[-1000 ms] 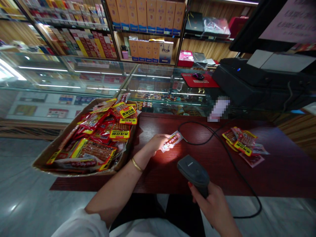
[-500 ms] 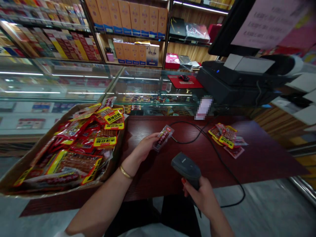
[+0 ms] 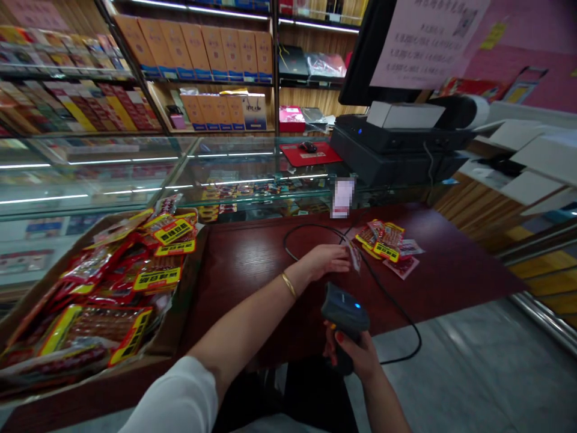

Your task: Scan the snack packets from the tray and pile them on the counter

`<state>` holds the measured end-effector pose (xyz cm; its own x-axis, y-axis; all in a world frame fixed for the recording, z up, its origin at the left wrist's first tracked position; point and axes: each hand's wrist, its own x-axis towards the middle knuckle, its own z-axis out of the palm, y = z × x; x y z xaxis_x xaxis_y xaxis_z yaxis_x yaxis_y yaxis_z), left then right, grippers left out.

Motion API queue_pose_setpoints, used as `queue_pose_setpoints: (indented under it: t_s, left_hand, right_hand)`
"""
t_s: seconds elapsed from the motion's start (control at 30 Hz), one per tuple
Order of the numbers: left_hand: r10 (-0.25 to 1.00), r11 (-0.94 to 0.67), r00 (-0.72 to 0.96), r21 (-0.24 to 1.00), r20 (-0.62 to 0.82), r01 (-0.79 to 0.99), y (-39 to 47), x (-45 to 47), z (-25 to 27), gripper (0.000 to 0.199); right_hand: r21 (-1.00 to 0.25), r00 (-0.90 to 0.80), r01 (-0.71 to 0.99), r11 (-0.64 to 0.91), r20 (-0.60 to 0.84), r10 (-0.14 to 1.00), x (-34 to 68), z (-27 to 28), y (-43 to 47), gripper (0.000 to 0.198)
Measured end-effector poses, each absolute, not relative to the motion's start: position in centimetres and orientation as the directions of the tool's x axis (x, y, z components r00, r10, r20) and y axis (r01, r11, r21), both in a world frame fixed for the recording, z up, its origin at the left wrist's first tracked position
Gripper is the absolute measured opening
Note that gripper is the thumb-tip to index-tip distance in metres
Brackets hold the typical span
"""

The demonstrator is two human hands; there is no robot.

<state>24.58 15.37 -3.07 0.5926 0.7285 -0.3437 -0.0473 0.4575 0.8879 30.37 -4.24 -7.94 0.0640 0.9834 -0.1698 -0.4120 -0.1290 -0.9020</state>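
My left hand (image 3: 325,261) reaches across the dark red table (image 3: 252,264) and pinches a small red snack packet (image 3: 355,257), close to a small pile of packets (image 3: 387,245) at the table's right. My right hand (image 3: 354,355) grips a dark handheld barcode scanner (image 3: 345,308) near the table's front edge; a blue light shows on its top. The scanner's black cable (image 3: 396,313) loops over the table and off its edge. A cardboard box (image 3: 180,328) full of red and yellow snack packets (image 3: 135,282) sits at the left.
Behind the table runs a glass display counter (image 3: 180,162) with a red mouse pad and mouse (image 3: 309,150). A black register with a monitor (image 3: 396,135) stands at the right. Shelves of boxed goods (image 3: 198,54) fill the back wall. Grey floor lies to the right.
My left hand has carried the small packet rightward, from in front of the scanner toward the pile at the right. The scanner has dropped a little nearer the table's edge. My head turned right.
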Motion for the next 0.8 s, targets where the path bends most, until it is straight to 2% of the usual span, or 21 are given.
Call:
queue_pose_setpoints:
  t_s: [0.17, 0.2, 0.27, 0.33, 0.4, 0.47, 0.57, 0.67, 0.73, 0.8]
  left_hand:
    - [0.836, 0.292, 0.472, 0.955, -0.280, 0.049, 13.8, 23.4, -4.8, 0.031]
    - [0.857, 0.203, 0.467, 0.976, -0.219, 0.084, 13.3, 22.1, -5.2, 0.031]
    - [0.864, -0.092, 0.502, 0.972, -0.030, 0.216, 12.5, 19.6, -5.7, 0.035]
    - [0.810, -0.403, 0.571, 0.833, 0.133, 0.378, 12.1, 17.9, -6.1, 0.040]
    - [0.769, -0.546, 0.614, 0.684, 0.180, 0.483, 12.0, 17.4, -6.2, 0.040]
    - [0.764, -0.579, 0.620, 0.617, 0.181, 0.533, 11.6, 17.4, -5.9, 0.038]
    - [0.782, -0.578, 0.593, 0.583, 0.193, 0.572, 9.9, 16.1, -4.4, 0.036]
    - [0.801, -0.585, 0.523, 0.562, 0.290, 0.585, 7.0, 11.8, -1.7, 0.037]
    - [0.831, -0.555, 0.407, 0.527, 0.378, 0.644, 5.0, 7.3, 0.4, 0.036]
    - [0.871, -0.418, 0.192, 0.476, 0.453, 0.774, 3.2, 2.0, 2.4, 0.032]
  right_hand:
    - [-0.893, 0.052, -0.434, -0.121, -0.158, 0.986, 30.4, -8.3, -4.5, 0.040]
    - [-0.891, 0.050, -0.439, -0.119, -0.157, 0.986, 30.4, -8.4, -4.5, 0.039]
    - [-0.885, 0.048, -0.450, -0.118, -0.156, 0.987, 30.3, -8.6, -4.4, 0.039]
    - [-0.883, 0.052, -0.456, -0.115, -0.155, 0.986, 30.2, -8.6, -4.2, 0.041]
    - [-0.888, 0.060, -0.448, -0.108, -0.150, 0.987, 30.3, -8.5, -4.0, 0.042]
    - [-0.898, 0.063, -0.428, -0.100, -0.141, 0.988, 30.3, -8.3, -4.0, 0.043]
    - [-0.910, 0.046, -0.403, -0.102, -0.132, 0.990, 30.3, -8.0, -4.7, 0.042]
    - [-0.936, 0.076, -0.331, -0.122, -0.155, 0.985, 30.1, -8.0, -5.4, 0.034]
    - [-0.957, 0.090, -0.259, -0.131, -0.159, 0.983, 29.9, -8.2, -5.3, 0.033]
    - [-0.964, 0.078, -0.225, -0.145, -0.166, 0.983, 29.7, -8.5, -5.0, 0.034]
